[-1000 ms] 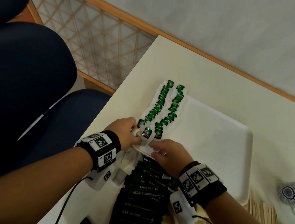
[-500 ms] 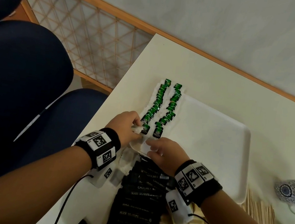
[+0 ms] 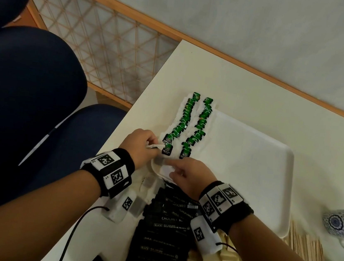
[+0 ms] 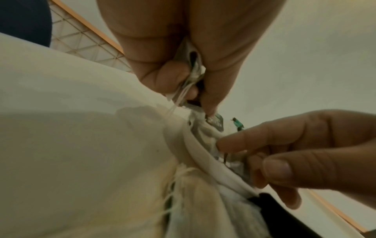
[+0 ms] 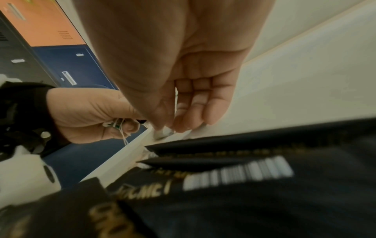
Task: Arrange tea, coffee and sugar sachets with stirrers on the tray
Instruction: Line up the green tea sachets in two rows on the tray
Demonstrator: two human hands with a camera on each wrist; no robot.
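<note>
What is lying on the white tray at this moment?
On the white tray, two rows of green-tagged tea bags run along its left side. The right hand touches a white tea bag at the near-left corner and covers what is beneath. The rest is bare.

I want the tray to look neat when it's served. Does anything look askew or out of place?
The two rows of green-tagged tea bags bend instead of running straight, and their far ends poke past the tray rim. The left hand holds a few tea bags with strings dangling loose.
</note>
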